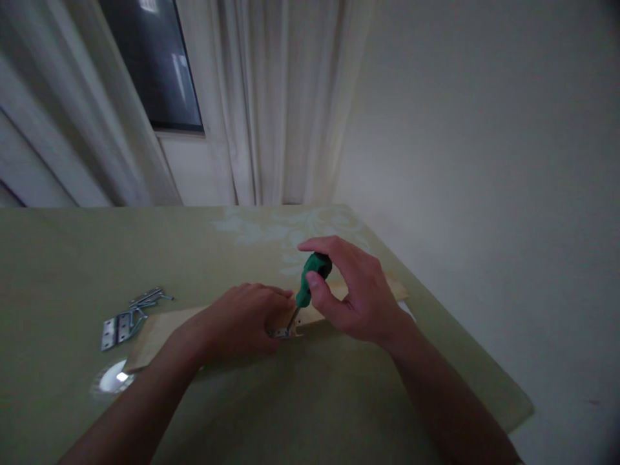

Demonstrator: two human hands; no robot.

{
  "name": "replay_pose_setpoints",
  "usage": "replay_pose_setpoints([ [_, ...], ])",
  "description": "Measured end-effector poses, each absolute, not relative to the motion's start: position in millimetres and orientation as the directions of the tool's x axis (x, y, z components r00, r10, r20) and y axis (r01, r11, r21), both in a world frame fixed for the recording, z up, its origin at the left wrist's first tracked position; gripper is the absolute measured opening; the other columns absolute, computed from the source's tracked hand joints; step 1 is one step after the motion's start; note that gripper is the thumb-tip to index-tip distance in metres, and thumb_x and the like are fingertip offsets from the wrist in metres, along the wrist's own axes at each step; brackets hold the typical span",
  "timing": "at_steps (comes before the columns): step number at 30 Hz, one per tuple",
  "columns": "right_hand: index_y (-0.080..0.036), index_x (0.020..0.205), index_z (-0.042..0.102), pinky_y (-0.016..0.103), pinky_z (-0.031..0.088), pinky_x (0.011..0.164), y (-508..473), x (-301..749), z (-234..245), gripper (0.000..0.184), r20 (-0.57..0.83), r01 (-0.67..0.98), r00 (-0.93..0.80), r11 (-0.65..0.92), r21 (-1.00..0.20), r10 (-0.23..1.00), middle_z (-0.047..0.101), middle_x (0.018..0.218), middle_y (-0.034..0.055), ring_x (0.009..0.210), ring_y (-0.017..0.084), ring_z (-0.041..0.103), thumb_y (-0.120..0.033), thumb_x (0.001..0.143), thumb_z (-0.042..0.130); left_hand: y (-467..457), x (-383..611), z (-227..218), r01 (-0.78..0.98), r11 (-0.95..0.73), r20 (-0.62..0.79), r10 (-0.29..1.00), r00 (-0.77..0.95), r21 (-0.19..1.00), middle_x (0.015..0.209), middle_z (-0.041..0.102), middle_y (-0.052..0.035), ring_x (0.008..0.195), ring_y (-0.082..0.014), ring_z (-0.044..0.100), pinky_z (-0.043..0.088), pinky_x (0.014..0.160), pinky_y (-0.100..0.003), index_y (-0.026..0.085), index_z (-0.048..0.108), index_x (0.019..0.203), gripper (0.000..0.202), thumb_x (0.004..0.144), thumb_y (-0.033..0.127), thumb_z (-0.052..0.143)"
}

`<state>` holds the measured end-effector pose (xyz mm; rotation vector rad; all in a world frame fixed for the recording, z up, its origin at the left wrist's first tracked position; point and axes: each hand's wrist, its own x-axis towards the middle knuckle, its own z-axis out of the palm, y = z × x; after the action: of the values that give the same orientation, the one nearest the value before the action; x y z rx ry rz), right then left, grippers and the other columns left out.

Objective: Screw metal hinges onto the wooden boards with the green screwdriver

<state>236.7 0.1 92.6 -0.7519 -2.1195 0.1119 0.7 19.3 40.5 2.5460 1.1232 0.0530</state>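
Observation:
A pale wooden board (159, 329) lies flat on the green table (72, 258). My right hand (356, 297) is closed round the green handle of a screwdriver (310, 278), whose tip points down at a small metal hinge (281, 333) on the board's near edge. My left hand (242, 320) lies on the board just left of the hinge, fingers curled and pressing it down; the fingertips reach the hinge.
A loose metal hinge (116, 329) and several screws (148, 298) lie on the table left of the board. A bright reflection spot (113, 378) shows near the board's left end. White curtains (271, 97) and a dark window (155, 64) stand behind; the table's right edge drops to the floor.

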Motion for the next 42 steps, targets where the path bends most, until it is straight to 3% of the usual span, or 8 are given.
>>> replay_pose_setpoints([
  [8, -0.023, 0.144, 0.067, 0.034, 0.058, 0.093, 3.5, 233.0, 88.3, 0.036, 0.672, 0.406, -0.450, 0.805, -0.433, 0.589, 0.080, 0.112, 0.0041, 0.098, 0.019, 0.073, -0.033, 0.110, 0.069, 19.0, 2.1, 40.0, 0.708, -0.636, -0.107, 0.716, 0.690, 0.308, 0.081, 0.070, 0.0013, 0.067, -0.0174, 0.056, 0.029, 0.064, -0.034, 0.025, 0.061, 0.082, 0.010, 0.079, 0.023, 0.070],
  [13, -0.023, 0.156, 0.051, 0.033, 0.059, 0.088, 0.1, 234.7, 89.4, 0.043, 0.576, 0.365, -0.478, 0.746, -0.557, 0.663, 0.076, 0.126, 0.0075, 0.095, 0.016, 0.073, -0.025, 0.113, 0.054, 19.0, 2.6, 42.3, 0.691, -0.654, -0.098, 0.701, 0.706, 0.307, 0.087, 0.071, 0.0013, 0.072, -0.0180, 0.060, 0.032, 0.065, -0.034, 0.024, 0.060, 0.083, 0.012, 0.080, 0.022, 0.072],
  [18, -0.022, 0.134, 0.065, 0.034, 0.059, 0.088, 1.8, 231.2, 87.9, 0.028, 0.654, 0.344, -0.411, 0.773, -0.533, 0.634, 0.071, 0.111, 0.0050, 0.097, 0.018, 0.069, -0.024, 0.106, 0.067, 19.0, 3.2, 43.6, 0.700, -0.630, -0.111, 0.712, 0.694, 0.335, 0.080, 0.067, 0.0028, 0.066, -0.0165, 0.055, 0.029, 0.062, -0.034, 0.025, 0.059, 0.080, 0.012, 0.076, 0.021, 0.070],
  [23, -0.025, 0.125, 0.079, 0.028, 0.055, 0.066, 1.1, 224.6, 84.4, 0.024, 0.733, 0.334, -0.280, 0.779, -0.531, 0.619, 0.067, 0.098, 0.0008, 0.079, 0.014, 0.062, -0.033, 0.103, 0.083, 18.1, 4.7, 45.1, 0.726, -0.614, -0.129, 0.729, 0.672, 0.310, 0.077, 0.066, 0.0016, 0.065, -0.0170, 0.054, 0.026, 0.061, -0.035, 0.024, 0.056, 0.077, 0.014, 0.075, 0.021, 0.070],
  [29, -0.029, 0.160, 0.060, 0.038, 0.061, 0.103, 1.2, 232.0, 88.6, 0.048, 0.642, 0.175, -0.508, 0.798, -0.576, 0.575, 0.078, 0.132, 0.0054, 0.111, 0.018, 0.074, -0.027, 0.113, 0.067, 20.0, 1.7, 40.3, 0.723, -0.617, -0.130, 0.726, 0.676, 0.312, 0.080, 0.070, 0.0001, 0.064, -0.0171, 0.056, 0.029, 0.060, -0.034, 0.024, 0.058, 0.076, 0.013, 0.077, 0.023, 0.072],
  [34, -0.026, 0.124, 0.080, 0.032, 0.061, 0.081, 3.0, 226.3, 84.8, 0.027, 0.750, 0.405, -0.299, 0.790, -0.460, 0.590, 0.076, 0.108, 0.0039, 0.089, 0.017, 0.071, -0.036, 0.101, 0.086, 19.5, 1.8, 39.0, 0.708, -0.634, -0.099, 0.719, 0.687, 0.311, 0.089, 0.075, -0.0006, 0.074, -0.0195, 0.063, 0.033, 0.065, -0.034, 0.025, 0.065, 0.085, 0.009, 0.079, 0.023, 0.071],
  [39, -0.031, 0.165, 0.055, 0.040, 0.063, 0.100, -0.6, 231.1, 89.6, 0.055, 0.638, 0.223, -0.503, 0.801, -0.556, 0.583, 0.079, 0.135, 0.0067, 0.108, 0.020, 0.076, -0.025, 0.111, 0.064, 19.1, 1.8, 39.7, 0.717, -0.627, -0.116, 0.723, 0.681, 0.306, 0.081, 0.070, 0.0005, 0.066, -0.0172, 0.058, 0.029, 0.060, -0.034, 0.024, 0.057, 0.078, 0.014, 0.078, 0.023, 0.071],
  [42, -0.028, 0.159, 0.058, 0.040, 0.062, 0.098, -0.1, 232.3, 88.2, 0.052, 0.650, 0.282, -0.499, 0.817, -0.503, 0.573, 0.079, 0.132, 0.0075, 0.108, 0.022, 0.076, -0.027, 0.108, 0.065, 20.0, 0.4, 38.1, 0.719, -0.619, -0.113, 0.728, 0.676, 0.314, 0.085, 0.072, -0.0005, 0.071, -0.0183, 0.062, 0.032, 0.062, -0.034, 0.024, 0.061, 0.083, 0.011, 0.080, 0.025, 0.071],
])
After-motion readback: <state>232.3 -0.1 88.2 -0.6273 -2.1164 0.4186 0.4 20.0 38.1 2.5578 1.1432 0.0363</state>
